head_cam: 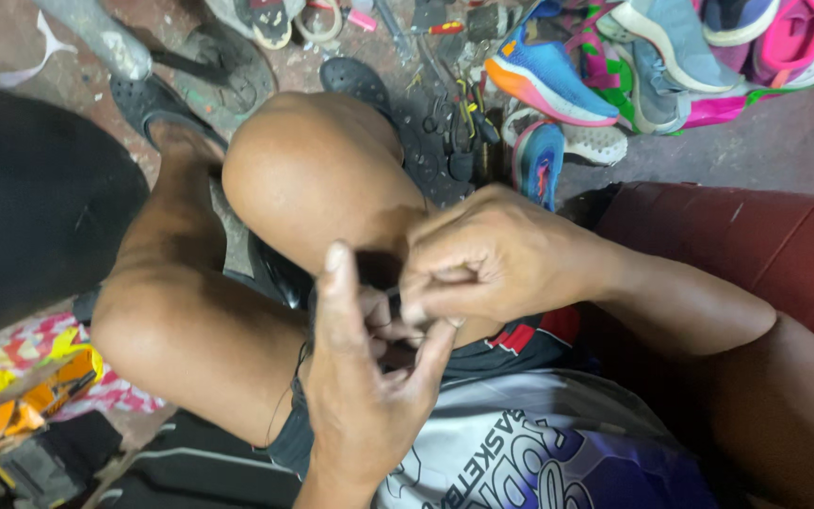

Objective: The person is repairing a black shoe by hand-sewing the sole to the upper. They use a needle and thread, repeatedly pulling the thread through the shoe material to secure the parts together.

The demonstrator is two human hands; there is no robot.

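A small dark object [390, 300], largely hidden and not identifiable, is pinched between the fingers of the right hand [487, 259] and the left hand [365, 377]; both grips are closed on it. It is held just in front of the raised knee [317, 170], above the lap. The hands are hemmed in by the knee and the dark red seat [756, 245]. Blue sports shoes [544, 80] and black sandals [181, 94] are crowded on the floor beyond.
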